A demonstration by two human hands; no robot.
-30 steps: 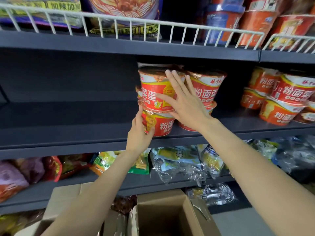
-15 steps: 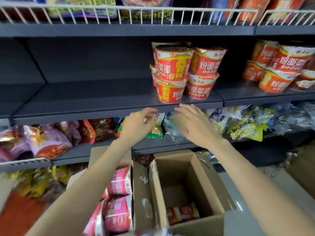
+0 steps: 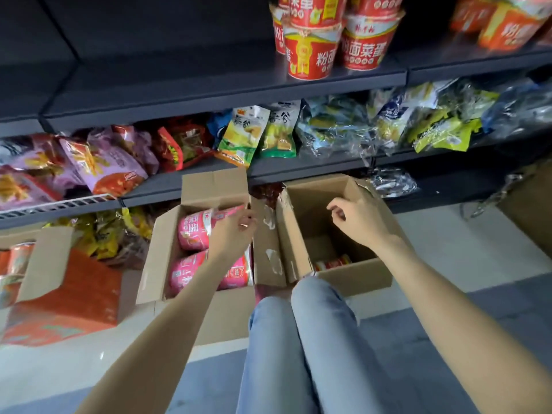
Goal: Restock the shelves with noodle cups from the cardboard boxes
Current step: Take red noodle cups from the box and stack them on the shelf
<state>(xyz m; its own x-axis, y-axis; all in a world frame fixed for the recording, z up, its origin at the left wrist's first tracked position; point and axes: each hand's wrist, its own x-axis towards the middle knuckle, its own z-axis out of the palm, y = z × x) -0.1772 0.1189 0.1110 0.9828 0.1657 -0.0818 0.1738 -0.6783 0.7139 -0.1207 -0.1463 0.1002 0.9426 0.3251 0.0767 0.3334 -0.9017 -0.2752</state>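
Red noodle cups (image 3: 334, 40) stand stacked on the dark shelf (image 3: 209, 88) at the top. Below, an open cardboard box (image 3: 337, 276) on the floor holds a red cup (image 3: 333, 262) at its bottom. My right hand (image 3: 358, 221) hovers over this box, fingers loosely curled, holding nothing. A second open box (image 3: 215, 186) to its left holds pink noodle cups (image 3: 194, 228). My left hand (image 3: 236, 234) hangs above those pink cups at the box's right side, fingers bent and empty.
Snack bags (image 3: 257, 132) fill the lower shelf behind the boxes. An orange carton (image 3: 68, 300) with cups sits at the left. Another brown box (image 3: 528, 210) stands at the right edge. My knees in jeans (image 3: 301, 339) are just before the boxes.
Both hands left the stacked cups on the shelf and dropped down to the boxes. The view tilted downward, so the shelf cups now sit at the top.
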